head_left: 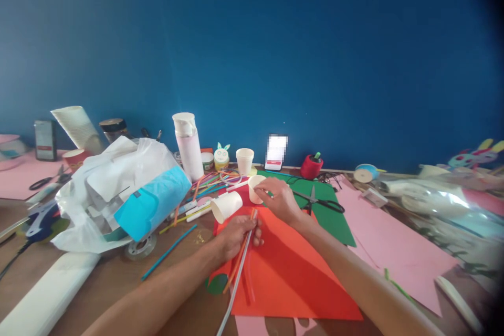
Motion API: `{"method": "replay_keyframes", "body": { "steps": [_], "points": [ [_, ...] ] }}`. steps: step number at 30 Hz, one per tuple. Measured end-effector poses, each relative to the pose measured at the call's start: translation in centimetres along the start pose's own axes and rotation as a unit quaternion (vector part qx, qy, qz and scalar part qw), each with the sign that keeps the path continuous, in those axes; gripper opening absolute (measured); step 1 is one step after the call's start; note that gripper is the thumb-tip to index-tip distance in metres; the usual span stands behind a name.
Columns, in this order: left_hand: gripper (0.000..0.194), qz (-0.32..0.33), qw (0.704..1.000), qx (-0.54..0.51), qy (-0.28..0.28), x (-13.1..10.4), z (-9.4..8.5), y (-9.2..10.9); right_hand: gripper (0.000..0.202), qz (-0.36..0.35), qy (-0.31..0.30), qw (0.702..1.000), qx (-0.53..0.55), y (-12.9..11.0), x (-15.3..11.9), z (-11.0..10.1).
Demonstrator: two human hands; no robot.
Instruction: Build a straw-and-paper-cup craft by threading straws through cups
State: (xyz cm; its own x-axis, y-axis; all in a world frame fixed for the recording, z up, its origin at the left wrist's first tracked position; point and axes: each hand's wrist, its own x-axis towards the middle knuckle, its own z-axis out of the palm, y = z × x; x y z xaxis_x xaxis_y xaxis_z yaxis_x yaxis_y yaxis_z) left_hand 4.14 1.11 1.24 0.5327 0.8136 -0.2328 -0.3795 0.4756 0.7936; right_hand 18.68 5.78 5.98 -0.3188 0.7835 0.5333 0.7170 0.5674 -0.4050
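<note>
My left hand (pixel 238 236) is closed around a small bunch of thin straws. A whitish straw (pixel 238 283) and an orange straw (pixel 233 273) hang down from it towards me. Further up, my right hand (pixel 279 199) has its thumb and fingers at the rim of a white paper cup (pixel 255 189), whose mouth tilts towards me. A second paper cup (pixel 227 207) lies on its side just beyond my left hand. Beneath both hands is an orange-red paper sheet (pixel 291 273).
Black scissors (pixel 325 203) lie on green paper (pixel 334 226), with pink paper (pixel 401 241) to the right. A stuffed plastic bag (pixel 94 189) and a glue gun (pixel 41 220) occupy the left. At the wall stand a bottle (pixel 189 155), an upright cup (pixel 244 160) and a lit phone (pixel 276 151).
</note>
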Motion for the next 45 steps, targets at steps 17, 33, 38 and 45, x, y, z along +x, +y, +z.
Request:
{"method": "replay_keyframes", "body": {
  "steps": [17, 33, 38, 45],
  "points": [
    [0.017, 0.013, 1.0, 0.018, 0.021, 0.2, -0.5, -0.8, 0.021, -0.082, -0.199, 0.937, -0.277, -1.5, 9.3, 7.4],
    [0.019, 0.015, 1.0, 0.008, 0.019, 0.3, -0.3, -0.8, 0.02, -0.133, -0.188, 0.933, -0.276, -3.3, 8.5, 6.6],
    [0.012, 0.009, 0.999, 0.005, 0.031, 0.0, 0.1, -0.6, 0.019, -0.19, -0.143, 0.936, -0.26, -4.5, 5.1, 3.0],
    [0.018, 0.039, 0.998, 0.039, 0.036, 0.2, 0.2, -0.7, 0.017, -0.219, -0.08, 0.948, -0.217, -2.0, -4.3, -1.1]
  ]
}}
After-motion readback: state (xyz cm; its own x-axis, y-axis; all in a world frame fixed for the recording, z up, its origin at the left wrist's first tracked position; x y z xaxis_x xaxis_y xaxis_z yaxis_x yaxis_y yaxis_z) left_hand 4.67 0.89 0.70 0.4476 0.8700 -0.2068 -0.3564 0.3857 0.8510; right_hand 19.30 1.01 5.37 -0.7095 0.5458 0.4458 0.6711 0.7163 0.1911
